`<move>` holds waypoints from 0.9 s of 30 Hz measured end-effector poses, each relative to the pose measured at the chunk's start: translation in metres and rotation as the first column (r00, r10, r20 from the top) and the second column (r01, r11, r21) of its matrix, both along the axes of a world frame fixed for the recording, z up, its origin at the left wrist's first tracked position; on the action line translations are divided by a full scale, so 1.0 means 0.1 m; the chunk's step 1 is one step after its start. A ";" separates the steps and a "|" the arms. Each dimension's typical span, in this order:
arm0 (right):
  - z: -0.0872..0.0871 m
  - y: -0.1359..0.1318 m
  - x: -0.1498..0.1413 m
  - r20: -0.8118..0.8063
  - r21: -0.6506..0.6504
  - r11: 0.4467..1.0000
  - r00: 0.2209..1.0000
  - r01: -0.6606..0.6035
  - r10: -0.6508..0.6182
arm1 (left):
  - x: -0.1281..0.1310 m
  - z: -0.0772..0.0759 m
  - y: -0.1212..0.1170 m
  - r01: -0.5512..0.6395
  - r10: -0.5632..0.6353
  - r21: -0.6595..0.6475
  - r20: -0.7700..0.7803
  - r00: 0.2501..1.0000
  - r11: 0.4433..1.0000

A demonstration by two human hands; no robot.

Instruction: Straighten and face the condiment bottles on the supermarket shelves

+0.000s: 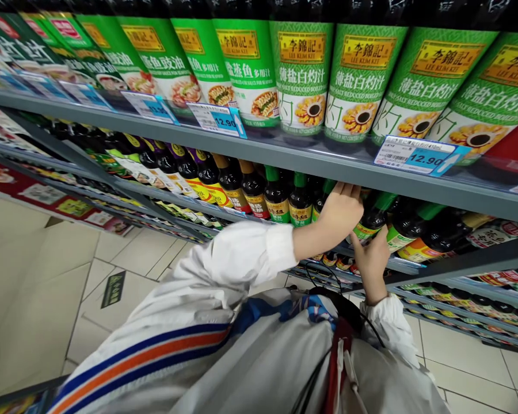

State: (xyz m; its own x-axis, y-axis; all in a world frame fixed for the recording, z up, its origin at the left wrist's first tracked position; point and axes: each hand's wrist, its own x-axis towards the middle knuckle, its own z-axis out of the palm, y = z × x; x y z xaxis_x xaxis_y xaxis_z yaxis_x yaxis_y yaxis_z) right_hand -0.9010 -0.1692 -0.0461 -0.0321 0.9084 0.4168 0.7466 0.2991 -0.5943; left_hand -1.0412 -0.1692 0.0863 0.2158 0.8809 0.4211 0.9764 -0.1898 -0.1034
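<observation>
Green-capped bottle (374, 218) stands beyond the splayed right hand (373, 257); the grip of the left hand (342, 208) is unclear.

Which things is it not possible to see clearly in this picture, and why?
In the head view:
Left hand: fingertips hidden behind the shelf edge.
Green-capped bottle: partly covered by this hand.
Upper green-labelled bottles: tops cut off by picture's edge.
Price tag: fine print too small.

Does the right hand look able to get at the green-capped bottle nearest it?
Likely yes: the right hand is spread before the green-capped bottle, with nothing visible between them; the upper shelf sits above.
</observation>
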 end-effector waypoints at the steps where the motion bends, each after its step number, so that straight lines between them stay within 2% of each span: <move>1: 0.01 0.03 0.02 -0.010 -0.016 0.999 0.999 -0.037 0.037 | -0.04 -0.04 -0.15 0.027 -0.028 0.054 0.010 1.000 0.998; 3: 0.02 0.09 0.06 -0.053 -0.051 0.990 0.990 -0.131 0.128 | -0.13 -0.12 -0.41 0.038 -0.061 0.163 0.134 0.989 0.986; 5: 0.02 0.15 0.08 -0.120 -0.079 0.975 0.973 -0.207 0.197 | -0.23 -0.20 -0.57 0.029 -0.111 0.249 0.321 0.941 0.968; 7: 0.02 0.18 0.07 -0.191 -0.096 0.966 0.957 -0.239 0.217 | -0.31 -0.27 -0.62 0.014 -0.170 0.312 0.479 0.861 0.950; 9: 0.02 0.19 0.05 -0.257 -0.096 0.963 0.941 -0.252 0.220 | -0.36 -0.32 -0.61 0.008 -0.227 0.362 0.567 0.792 0.932; 13: 0.04 0.17 -0.05 -0.343 -0.066 0.961 0.910 -0.270 0.232 | -0.35 -0.41 -0.58 0.074 -0.345 0.436 0.585 0.734 0.897; 19: 0.07 0.14 -0.22 -0.228 -0.007 0.983 0.957 -0.185 0.178 | -0.18 -0.51 -0.52 0.097 -0.339 0.423 0.547 0.765 0.901; 22: 0.25 0.06 -0.16 -0.204 -0.038 0.968 0.950 -0.247 0.235 | -0.10 -0.57 -0.40 0.113 -0.329 0.409 0.509 0.795 0.905; 24: 0.47 -0.04 0.01 -0.170 -0.052 0.940 0.931 -0.337 0.324 | -0.06 -0.60 -0.30 0.121 -0.303 0.371 0.483 0.821 0.921; 25: 0.60 -0.09 0.12 -0.163 -0.044 0.940 0.931 -0.339 0.328 | -0.05 -0.62 -0.27 0.123 -0.285 0.346 0.472 0.834 0.930; 26: 0.73 -0.14 0.25 -0.178 -0.022 0.957 0.944 -0.288 0.280 | -0.04 -0.63 -0.24 0.120 -0.267 0.323 0.463 0.846 0.939; 27: 0.85 -0.18 0.37 -0.227 0.038 0.989 0.963 -0.143 0.148 | -0.02 -0.64 -0.22 0.111 -0.247 0.304 0.457 0.854 0.946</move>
State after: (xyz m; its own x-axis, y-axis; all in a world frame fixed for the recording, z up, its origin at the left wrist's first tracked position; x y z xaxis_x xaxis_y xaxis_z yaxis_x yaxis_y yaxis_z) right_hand -0.8642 -0.1867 0.0388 -0.0645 0.8919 0.4476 0.5389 0.4086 -0.7366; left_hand -1.0436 -0.1912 0.0227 0.0687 0.6919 0.7187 0.8656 -0.3996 0.3019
